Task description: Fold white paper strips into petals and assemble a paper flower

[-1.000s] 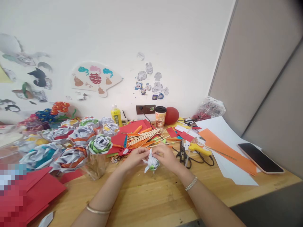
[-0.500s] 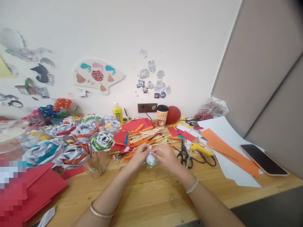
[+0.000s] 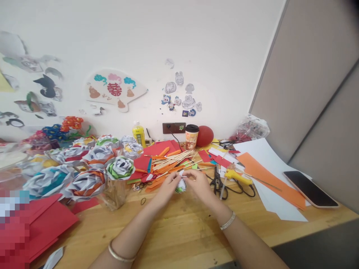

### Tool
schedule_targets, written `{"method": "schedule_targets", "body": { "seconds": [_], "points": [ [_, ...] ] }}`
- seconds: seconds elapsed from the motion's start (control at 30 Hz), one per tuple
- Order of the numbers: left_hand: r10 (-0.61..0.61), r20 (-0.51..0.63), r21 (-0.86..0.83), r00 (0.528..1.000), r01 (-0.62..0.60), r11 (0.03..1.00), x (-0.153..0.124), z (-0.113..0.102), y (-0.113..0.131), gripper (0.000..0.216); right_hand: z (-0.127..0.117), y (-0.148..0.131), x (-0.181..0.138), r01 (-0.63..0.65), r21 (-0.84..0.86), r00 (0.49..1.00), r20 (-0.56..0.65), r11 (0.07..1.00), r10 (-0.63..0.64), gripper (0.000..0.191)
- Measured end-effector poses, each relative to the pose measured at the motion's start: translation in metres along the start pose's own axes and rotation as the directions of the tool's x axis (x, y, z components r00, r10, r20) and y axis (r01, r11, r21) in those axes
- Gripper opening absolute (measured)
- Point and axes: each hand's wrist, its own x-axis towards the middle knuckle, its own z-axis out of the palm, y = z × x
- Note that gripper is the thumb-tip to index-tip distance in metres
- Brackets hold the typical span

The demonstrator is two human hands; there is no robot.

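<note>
A small white and green paper flower (image 3: 181, 185) is held between my two hands above the middle of the table. My left hand (image 3: 170, 185) grips it from the left with the fingers closed. My right hand (image 3: 198, 183) pinches it from the right, near the white paper tip on top. The fingers cover much of the flower. Just behind the hands lie a heap of thin wooden sticks (image 3: 174, 161) and folded orange paper strips (image 3: 159, 182). Black scissors (image 3: 216, 184) rest to the right of my right hand.
Finished paper flowers (image 3: 121, 167) stand in clear containers on the left, above red paper sheets (image 3: 52, 228). To the right are a yellow glue gun (image 3: 238, 176), orange paper (image 3: 272, 181), white sheets (image 3: 288, 215) and a phone (image 3: 310, 188). A paper cup (image 3: 192, 137) and yellow bottle (image 3: 138, 133) stand behind.
Both hands have closed in around the paper flower, and the left hand has shifted slightly right. Less of the flower shows now. A black loop on the table has come into clearer view.
</note>
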Motion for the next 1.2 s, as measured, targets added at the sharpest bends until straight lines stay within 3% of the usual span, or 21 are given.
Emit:
{"method": "schedule_targets", "body": {
  "seconds": [0.17, 0.3, 0.5, 0.77, 1.0, 1.2],
  "points": [
    [0.101, -0.014, 0.185, 0.995, -0.097, 0.978, -0.002, 0.001, 0.001, 0.021, -0.005, -0.003, 0.001, 0.157, -0.168, 0.987, 0.046, 0.973, -0.152, 0.011],
    [0.086, 0.027, 0.100, 0.996, -0.088, 0.991, 0.002, -0.005, -0.001, 0.022, -0.010, -0.005, -0.001, 0.286, -0.261, 0.958, 0.104, 0.922, -0.267, 0.011],
    [-0.198, 0.114, -0.102, 0.974, 0.209, 0.973, 0.003, -0.015, 0.006, 0.022, -0.010, -0.004, -0.003, 0.504, -0.372, 0.864, 0.225, 0.780, -0.451, 0.022],
    [-0.196, 0.143, -0.168, 0.970, 0.219, 0.961, 0.007, -0.020, -0.004, 0.039, -0.012, -0.006, -0.004, 0.531, -0.253, 0.846, 0.222, 0.809, -0.485, 0.020],
    [-0.170, 0.080, -0.188, 0.982, 0.182, 0.965, 0.010, -0.020, -0.005, 0.042, -0.018, -0.005, -0.004, 0.673, -0.250, 0.737, 0.311, 0.696, -0.600, 0.023],
    [-0.138, 0.104, -0.155, 0.985, 0.153, 0.976, 0.007, -0.017, 0.001, 0.038, -0.018, -0.014, -0.006, 0.614, -0.227, 0.782, 0.308, 0.756, -0.542, 0.024]
  ]
}}
